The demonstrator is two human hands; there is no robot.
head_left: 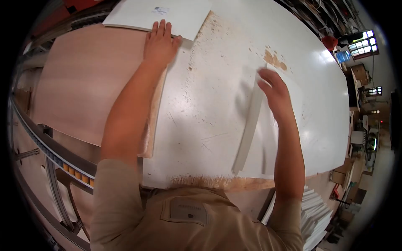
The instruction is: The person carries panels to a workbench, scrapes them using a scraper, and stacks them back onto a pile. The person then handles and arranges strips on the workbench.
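My left hand (161, 45) lies on the near edge of a white panel (134, 13) that bears a small label, its fingers stretched out over the panel's top face. A brown board (92, 75) lies under my left forearm. On the right, my right hand (274, 85) is at the far end of a long white strip (250, 129), with thumb and fingers apart and slightly blurred. Whether the fingertips touch the strip is hard to tell. Beside the strip, partly under my right arm, lies a flat white piece (266, 142).
The white worktable (197, 113) has worn brown patches and a chipped near edge. A metal frame with a roller rail (54, 152) stands at the left. White strips (314, 213) are stacked at the lower right. Shelves and a blue bottle (343, 56) are farther off.
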